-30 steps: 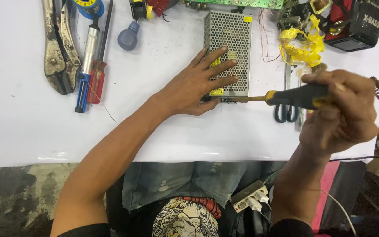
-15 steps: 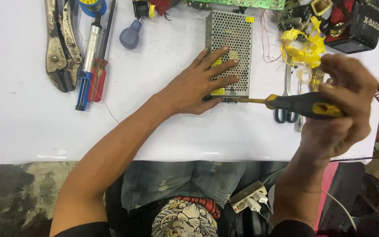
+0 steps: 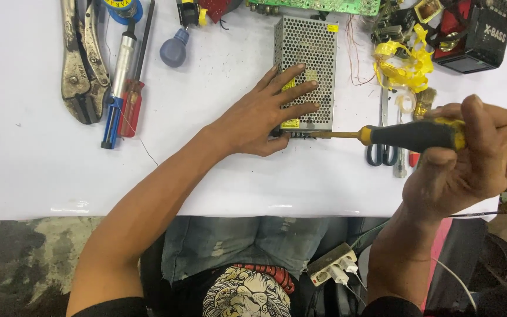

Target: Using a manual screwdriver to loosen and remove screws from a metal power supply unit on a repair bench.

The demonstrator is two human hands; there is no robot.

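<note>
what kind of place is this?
Likely an electronics repair bench: a mesh-cased metal box worked on with a screwdriver, a green circuit board at the table's far edge, and locking pliers.

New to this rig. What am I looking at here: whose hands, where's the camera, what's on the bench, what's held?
No machine here: a person works with two bare hands, filmed by one camera on their head, looking down. The left hand lies flat on a perforated metal box, pinning it to the white table. The right hand grips a black-and-yellow screwdriver, its tip at the box's near end. Around them lie locking pliers, a red screwdriver, scissors, yellow tape scraps, a green circuit board and a small black radio.
</note>
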